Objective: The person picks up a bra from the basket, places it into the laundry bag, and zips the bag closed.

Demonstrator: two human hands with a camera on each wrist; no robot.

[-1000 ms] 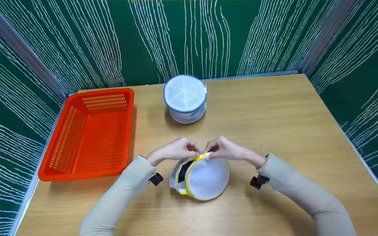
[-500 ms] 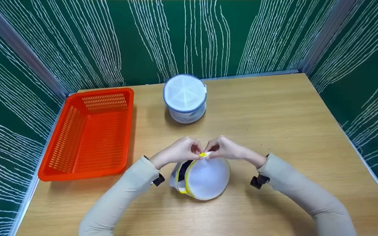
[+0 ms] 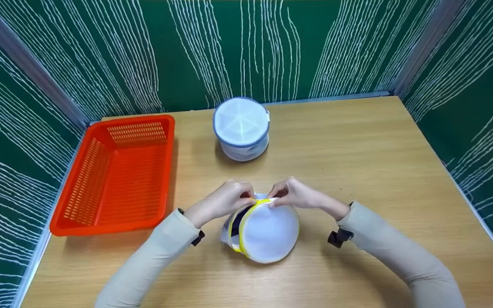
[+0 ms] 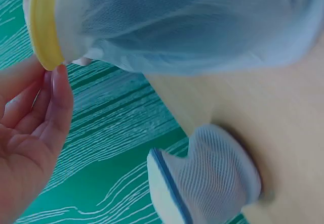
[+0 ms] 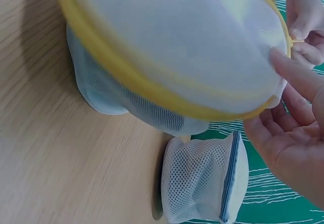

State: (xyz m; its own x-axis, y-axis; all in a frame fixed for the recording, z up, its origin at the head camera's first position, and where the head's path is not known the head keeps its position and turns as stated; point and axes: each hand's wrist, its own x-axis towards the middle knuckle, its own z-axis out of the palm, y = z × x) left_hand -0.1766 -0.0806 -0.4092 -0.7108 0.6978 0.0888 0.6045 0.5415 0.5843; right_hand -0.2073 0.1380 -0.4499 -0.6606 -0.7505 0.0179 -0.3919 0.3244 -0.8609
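A round white mesh laundry bag (image 3: 272, 233) with a yellow zip stands on the table in front of the person. Its lid is partly unzipped, and something dark shows through the gap (image 3: 236, 223) on the left. My left hand (image 3: 228, 197) pinches the zip's small yellow pull (image 5: 297, 41) at the far side of the rim. Thumb and fingers of my right hand (image 3: 296, 195) pinch the lid's edge just to the right of it. In the left wrist view the yellow zip band (image 4: 44, 24) runs down to the left fingertips.
Behind the hands stands a second mesh laundry bag (image 3: 241, 122) with a blue zip, its lid closed. An orange plastic basket (image 3: 167, 171) lies to the left on the wooden table (image 3: 357, 141). Green panels with white lines (image 3: 268, 51) bound the table.
My left hand moved in close to the right hand, then drew back left along the zip. The yellow zip band between the hands shows again. My right hand has hardly moved.
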